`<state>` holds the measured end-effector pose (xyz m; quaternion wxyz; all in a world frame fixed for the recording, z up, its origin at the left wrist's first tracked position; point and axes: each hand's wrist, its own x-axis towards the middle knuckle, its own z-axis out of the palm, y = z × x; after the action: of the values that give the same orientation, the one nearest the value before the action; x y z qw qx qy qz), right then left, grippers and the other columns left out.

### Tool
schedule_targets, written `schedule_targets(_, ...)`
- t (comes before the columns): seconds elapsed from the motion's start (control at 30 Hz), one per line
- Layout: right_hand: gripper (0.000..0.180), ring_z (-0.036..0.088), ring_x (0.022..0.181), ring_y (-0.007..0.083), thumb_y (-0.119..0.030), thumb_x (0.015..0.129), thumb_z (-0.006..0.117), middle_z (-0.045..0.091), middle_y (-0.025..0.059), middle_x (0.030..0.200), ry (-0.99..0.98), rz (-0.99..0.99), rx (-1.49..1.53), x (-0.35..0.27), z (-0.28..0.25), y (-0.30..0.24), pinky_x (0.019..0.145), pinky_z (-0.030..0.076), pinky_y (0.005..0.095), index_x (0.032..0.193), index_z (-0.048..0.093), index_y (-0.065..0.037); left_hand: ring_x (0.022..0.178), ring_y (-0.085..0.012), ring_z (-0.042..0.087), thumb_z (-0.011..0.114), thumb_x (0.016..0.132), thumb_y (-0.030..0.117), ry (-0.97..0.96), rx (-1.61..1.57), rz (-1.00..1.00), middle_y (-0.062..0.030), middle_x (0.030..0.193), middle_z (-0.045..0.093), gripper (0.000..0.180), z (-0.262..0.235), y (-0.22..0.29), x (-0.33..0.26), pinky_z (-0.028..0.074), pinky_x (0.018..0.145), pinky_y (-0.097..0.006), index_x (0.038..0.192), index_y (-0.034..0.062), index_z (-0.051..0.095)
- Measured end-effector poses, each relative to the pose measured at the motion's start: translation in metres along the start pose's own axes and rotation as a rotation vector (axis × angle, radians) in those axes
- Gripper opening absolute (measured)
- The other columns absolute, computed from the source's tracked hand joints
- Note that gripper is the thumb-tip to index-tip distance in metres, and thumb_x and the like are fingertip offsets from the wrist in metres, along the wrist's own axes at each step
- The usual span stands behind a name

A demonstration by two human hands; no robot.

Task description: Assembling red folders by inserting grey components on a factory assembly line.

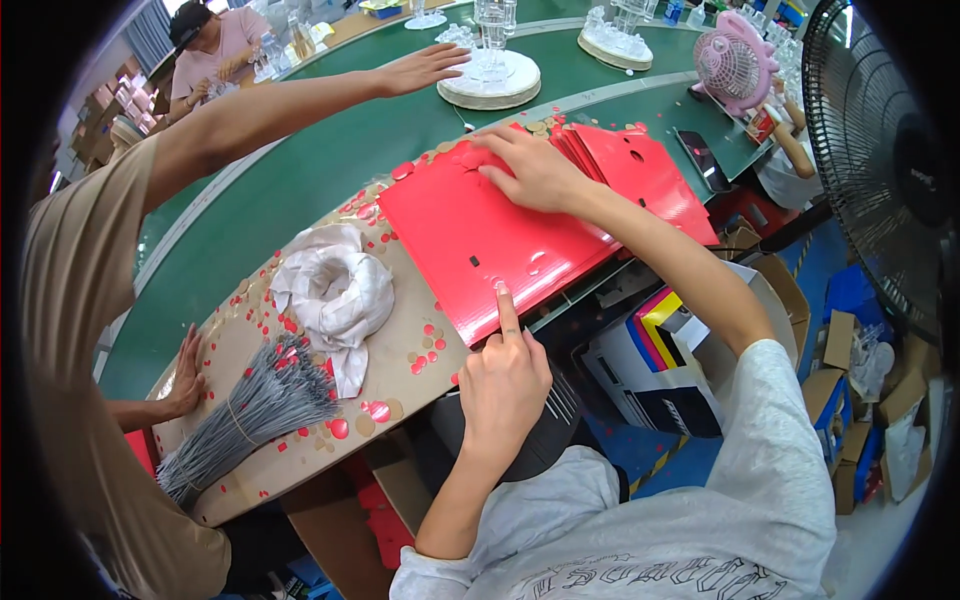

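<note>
A stack of glossy red plastic sheets (pixel 430 225) with small punched holes lies on the table's front edge. My left hand (pixel 505 395) is at its near edge. Its index finger is stretched out and touches the top sheet beside a round cut mark, with the other fingers curled and nothing held. Across the far part of the sheet rests my right hand (pixel 535 170), fingers apart, near another cut mark. More red sheets (pixel 650 175) lie fanned to the right. Red and brown discs (pixel 340 428) are scattered around the stack.
To the left are a crumpled white cloth (pixel 345 300), a tied bundle of grey wire-like strands (pixel 250 415) and a co-worker's hands (pixel 425 70). Clear glass-like pieces stand on a round base (pixel 490 85). A phone (pixel 703 160), pink fan (pixel 735 62) and black fan (pixel 880 150) are right.
</note>
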<state>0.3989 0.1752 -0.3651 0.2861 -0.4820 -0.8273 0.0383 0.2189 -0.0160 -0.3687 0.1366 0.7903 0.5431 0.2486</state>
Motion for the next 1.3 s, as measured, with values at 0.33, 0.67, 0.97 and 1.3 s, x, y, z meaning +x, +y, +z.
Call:
schedule_targets(0.33, 0.031, 0.064, 0.104, 0.0317, -0.018, 0.082, 0.055, 0.068, 0.0155, 0.111, -0.16, 0.01, 0.116, 0.057, -0.001, 0.037, 0.094, 0.049, 0.0398, 0.107, 0.069, -0.005, 0.044, -0.0343, 0.059, 0.059, 0.085, 0.011, 0.005, 0.09, -0.004, -0.0172, 0.055, 0.058, 0.061, 0.006, 0.008, -0.003, 0.052, 0.05, -0.045, 0.139, -0.0124, 0.043)
schedule_targets(0.67, 0.047, 0.061, 0.101, 0.0273, -0.029, 0.074, 0.074, 0.066, 0.0095, 0.1, 0.058, -0.303, -0.14, 0.059, -0.055, -0.016, 0.096, 0.044, 0.0363, 0.117, 0.065, -0.012, 0.046, -0.0344, 0.061, 0.06, 0.087, 0.01, 0.044, 0.049, 0.007, -0.0188, 0.055, 0.058, 0.066, 0.007, 0.006, -0.007, 0.052, 0.05, -0.045, 0.144, -0.0119, 0.035)
schedule_targets(0.97, 0.023, 0.064, 0.078, 0.0219, -0.008, 0.084, 0.069, 0.067, 0.009, 0.084, 0.214, -0.34, 0.118, 0.052, -0.086, -0.038, 0.076, 0.052, 0.0321, 0.106, 0.075, -0.008, 0.049, -0.0329, 0.062, 0.059, 0.088, 0.009, 0.052, 0.055, 0.026, -0.0181, 0.056, 0.058, 0.066, 0.012, 0.006, -0.011, 0.051, 0.051, -0.044, 0.145, -0.0112, 0.032)
schedule_targets(1.3, 0.025, 0.061, 0.103, 0.0177, -0.022, 0.085, 0.055, 0.067, 0.0024, 0.09, 0.382, -0.34, -0.204, 0.026, -0.108, -0.062, 0.099, 0.028, 0.0445, 0.097, 0.075, -0.019, 0.047, -0.0296, 0.059, 0.063, 0.087, 0.01, 0.119, 0.033, 0.12, -0.0146, 0.058, 0.058, 0.065, 0.006, 0.01, -0.019, 0.049, 0.045, -0.04, 0.145, -0.0076, 0.037)
